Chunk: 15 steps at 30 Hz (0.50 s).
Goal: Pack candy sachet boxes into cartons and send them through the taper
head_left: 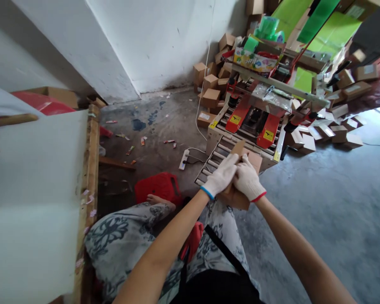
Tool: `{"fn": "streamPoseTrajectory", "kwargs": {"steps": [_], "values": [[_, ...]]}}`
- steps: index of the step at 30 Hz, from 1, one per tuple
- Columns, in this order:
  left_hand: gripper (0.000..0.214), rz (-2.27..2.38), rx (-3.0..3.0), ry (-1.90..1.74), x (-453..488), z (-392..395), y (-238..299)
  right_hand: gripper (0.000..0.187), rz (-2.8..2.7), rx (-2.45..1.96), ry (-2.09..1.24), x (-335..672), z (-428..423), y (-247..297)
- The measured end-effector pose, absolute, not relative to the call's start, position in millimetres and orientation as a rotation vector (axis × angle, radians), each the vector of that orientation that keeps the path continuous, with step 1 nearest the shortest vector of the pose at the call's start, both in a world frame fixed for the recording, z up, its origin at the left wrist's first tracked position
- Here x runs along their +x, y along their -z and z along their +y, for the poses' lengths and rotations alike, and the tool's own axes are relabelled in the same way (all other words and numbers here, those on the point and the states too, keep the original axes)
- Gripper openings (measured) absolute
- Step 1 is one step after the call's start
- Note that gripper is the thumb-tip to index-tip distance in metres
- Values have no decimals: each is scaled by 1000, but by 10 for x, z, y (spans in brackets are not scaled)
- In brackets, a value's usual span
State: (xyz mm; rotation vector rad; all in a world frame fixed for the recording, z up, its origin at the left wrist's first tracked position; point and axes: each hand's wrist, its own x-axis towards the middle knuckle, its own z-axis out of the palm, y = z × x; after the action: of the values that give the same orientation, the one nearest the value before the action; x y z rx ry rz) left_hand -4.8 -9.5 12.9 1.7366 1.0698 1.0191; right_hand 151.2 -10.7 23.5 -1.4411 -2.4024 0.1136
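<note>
My left hand (221,176), in a white knit glove with a blue cuff, presses over the top of a small brown cardboard box (239,199). Close against it, my right hand (248,180), gloved in white with a red cuff, grips the same box with its fingers curled at the flaps. One flap (238,147) stands up beyond the fingers. The box rests at the near end of a roller conveyor (215,158), just above my knee. Both hands hide much of its top.
Past the hands is a carton-sealing machine (255,120) with red guides. Small cartons (211,98) are piled beside it. A power strip (184,159) and a red plastic stool (156,188) are on the floor. To the left stands a white-topped table (38,190) with a wooden edge.
</note>
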Motion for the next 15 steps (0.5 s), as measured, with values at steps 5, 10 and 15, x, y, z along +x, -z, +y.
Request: {"fn": "streamPoseTrajectory", "kwargs": {"steps": [5,10,15], "values": [[52,1320,2128,-701,43,-200,-157,30,-1739,-1433,-139,1665,-220,-36],[57,1484,2382,-350,25,-367,-240,52,-1742,-1758,11,1538,-406,86],[51,1292,2076,-599,-130,-313,-147,70,-2043,-1676,-61,1543,-748,236]]}}
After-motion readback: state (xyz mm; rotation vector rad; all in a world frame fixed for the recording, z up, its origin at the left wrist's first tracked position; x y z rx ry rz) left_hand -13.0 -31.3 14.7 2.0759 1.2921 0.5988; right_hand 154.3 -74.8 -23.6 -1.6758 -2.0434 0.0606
